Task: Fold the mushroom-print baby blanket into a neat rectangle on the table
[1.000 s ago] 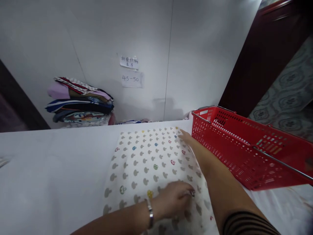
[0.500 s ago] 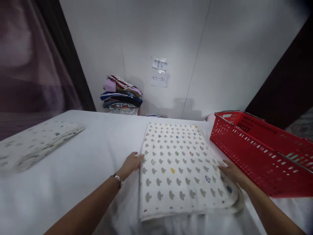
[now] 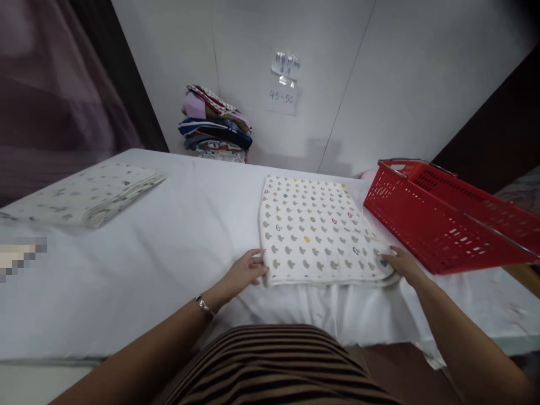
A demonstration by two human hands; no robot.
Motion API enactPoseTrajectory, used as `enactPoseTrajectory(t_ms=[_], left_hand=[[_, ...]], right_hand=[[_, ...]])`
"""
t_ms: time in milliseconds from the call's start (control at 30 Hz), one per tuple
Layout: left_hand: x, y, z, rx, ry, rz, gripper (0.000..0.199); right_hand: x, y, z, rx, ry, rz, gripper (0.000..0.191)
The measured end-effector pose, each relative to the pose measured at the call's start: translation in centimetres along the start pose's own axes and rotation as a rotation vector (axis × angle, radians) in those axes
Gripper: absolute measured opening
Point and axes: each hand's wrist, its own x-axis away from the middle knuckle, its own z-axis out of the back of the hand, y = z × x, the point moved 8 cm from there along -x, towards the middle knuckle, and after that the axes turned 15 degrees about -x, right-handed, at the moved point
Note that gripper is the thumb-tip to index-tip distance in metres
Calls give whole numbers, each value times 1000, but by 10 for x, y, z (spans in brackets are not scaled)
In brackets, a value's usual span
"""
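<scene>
A folded white cloth printed with small mushrooms [image 3: 316,230] was laid flat on the white-covered desk [image 3: 169,225], beside a red plastic basket [image 3: 447,219]. Its near corners were touched by the left hand [image 3: 244,273] and right hand [image 3: 400,262], both loosely open, nothing gripped.

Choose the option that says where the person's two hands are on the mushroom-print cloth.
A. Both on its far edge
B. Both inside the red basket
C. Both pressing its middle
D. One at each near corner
D: the left hand touches the near left corner of the folded mushroom-print cloth, and the right hand rests at its near right corner.
</scene>
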Motion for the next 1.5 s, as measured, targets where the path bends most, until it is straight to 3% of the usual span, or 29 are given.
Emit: enactPoseTrajectory(t_ms=[67, 167, 267, 333, 400, 500, 633, 767, 900, 1100, 1233, 1367, 1500], left_hand=[[12, 2, -4, -152, 47, -137, 78], [25, 9, -11, -464, 153, -271, 76], [29, 20, -17, -674, 267, -371, 67], [28, 25, -19, -720, 326, -403, 57], [26, 26, -20, -715, 364, -407, 47], [26, 26, -22, -688, 397, -401, 35], [28, 27, -24, -725, 456, -369, 27], [29, 35, -28, -796, 451, -396, 16], [34, 42, -25, -899, 410, -449, 19], [30, 24, -12, -1024, 326, -299, 18], [35, 21, -11, -991, 266, -358, 12], [41, 19, -7, -911, 191, -458, 15], [33, 15, -1, -912, 170, -485, 21]], right_hand=[[7, -15, 0, 73, -10, 63, 55], [39, -64, -10, 8, -35, 344, 50], [95, -118, -43, -169, -242, 603, 42], [137, -152, -69, -238, -411, 795, 39], [171, -180, -87, -266, -495, 961, 39], [202, -208, -104, -272, -519, 1125, 39], [215, -229, -119, -258, -490, 1185, 36], [219, -237, -130, -259, -473, 1207, 29], [218, -237, -134, -257, -478, 1175, 27], [223, -240, -134, -214, -548, 1153, 24], [222, -237, -128, -211, -565, 1128, 24], [202, -212, -109, -176, -513, 1092, 24], [151, -150, -65, -86, -307, 933, 21]])
